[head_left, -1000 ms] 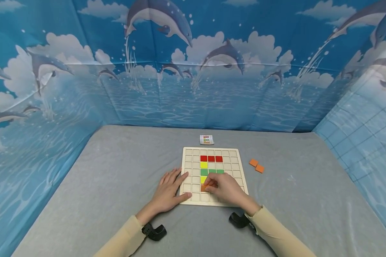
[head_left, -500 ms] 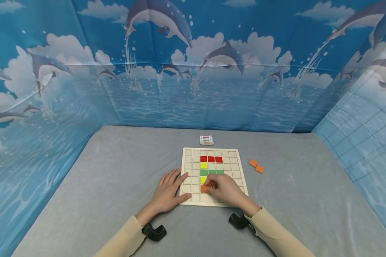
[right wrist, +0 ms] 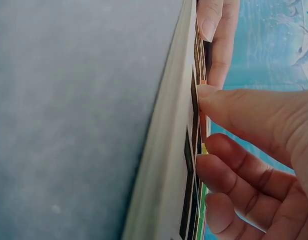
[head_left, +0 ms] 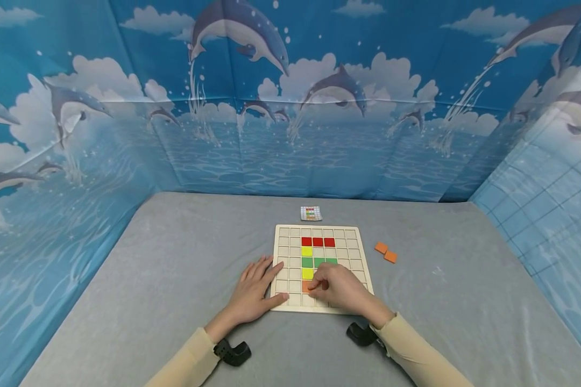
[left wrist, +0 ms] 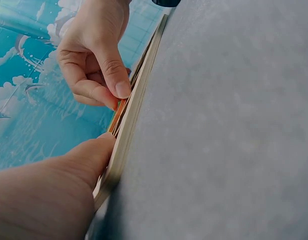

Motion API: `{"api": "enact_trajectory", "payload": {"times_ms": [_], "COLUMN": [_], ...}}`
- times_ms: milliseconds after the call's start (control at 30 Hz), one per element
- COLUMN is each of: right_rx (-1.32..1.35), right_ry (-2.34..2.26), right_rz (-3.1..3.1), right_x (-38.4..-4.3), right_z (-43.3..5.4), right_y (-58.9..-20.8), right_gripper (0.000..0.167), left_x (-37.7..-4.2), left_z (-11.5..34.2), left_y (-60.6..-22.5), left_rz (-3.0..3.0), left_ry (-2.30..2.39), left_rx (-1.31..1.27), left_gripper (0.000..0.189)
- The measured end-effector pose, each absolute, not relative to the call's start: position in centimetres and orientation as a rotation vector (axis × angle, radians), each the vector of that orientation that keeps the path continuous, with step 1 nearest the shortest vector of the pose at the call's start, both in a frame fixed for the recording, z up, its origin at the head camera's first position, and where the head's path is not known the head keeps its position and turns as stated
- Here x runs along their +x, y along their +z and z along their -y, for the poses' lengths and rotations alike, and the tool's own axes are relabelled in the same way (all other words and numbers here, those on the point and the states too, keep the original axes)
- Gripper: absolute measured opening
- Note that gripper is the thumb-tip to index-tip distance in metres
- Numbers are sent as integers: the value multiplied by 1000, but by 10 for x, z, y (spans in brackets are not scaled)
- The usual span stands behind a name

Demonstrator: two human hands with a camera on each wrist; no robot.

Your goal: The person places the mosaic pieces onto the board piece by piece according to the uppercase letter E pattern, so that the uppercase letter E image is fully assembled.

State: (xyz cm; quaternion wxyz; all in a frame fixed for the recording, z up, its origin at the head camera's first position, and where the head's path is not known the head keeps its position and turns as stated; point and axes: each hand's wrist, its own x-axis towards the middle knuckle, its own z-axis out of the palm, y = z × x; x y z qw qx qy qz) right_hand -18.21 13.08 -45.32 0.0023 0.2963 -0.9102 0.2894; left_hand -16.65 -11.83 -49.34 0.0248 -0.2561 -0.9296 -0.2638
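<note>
In the head view a square wooden grid board (head_left: 283,244) lies on the table with red tiles (head_left: 318,242), yellow tiles (head_left: 307,251) and green tiles (head_left: 307,262) in its cells. My left hand (head_left: 253,290) rests at the board's left edge, fingers extended and thumb on the near left corner. My right hand (head_left: 341,287) is over the lower middle cells beside an orange tile (head_left: 306,286). Its thumb and forefinger are curled at an orange piece (right wrist: 203,125), visible between their tips in the right wrist view. The hand covers part of the lower rows.
Two loose orange tiles (head_left: 386,252) lie right of the board. A small card with a printed coloured grid (head_left: 311,213) lies behind it. A dolphin-printed curtain (head_left: 290,134) surrounds the grey table (head_left: 198,236). Each wrist wears a black device.
The orange tile's piece that showed between the right fingers a second ago has gone down out of sight behind the fingertips. The left hand stays on the board.
</note>
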Motion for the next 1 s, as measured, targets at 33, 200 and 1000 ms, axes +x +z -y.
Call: {"api": "enact_trajectory", "payload": {"times_ms": [33, 200, 1000], "right_rx": [942, 986, 240], "right_ry": [911, 932, 921], "right_rz": [2852, 2851, 2929], "right_x": [-182, -184, -235], "right_z": [-131, -134, -274], "right_y": [-453, -452, -439], "right_gripper": [10, 8, 35], "left_x": [-167, -167, -166], "left_z": [118, 119, 118], "left_y": [-494, -494, -492], "left_rz": [2873, 2866, 2877], "left_ry": [-815, -816, -846], "left_rx": [-793, -792, -793], "left_gripper": [73, 73, 73]}}
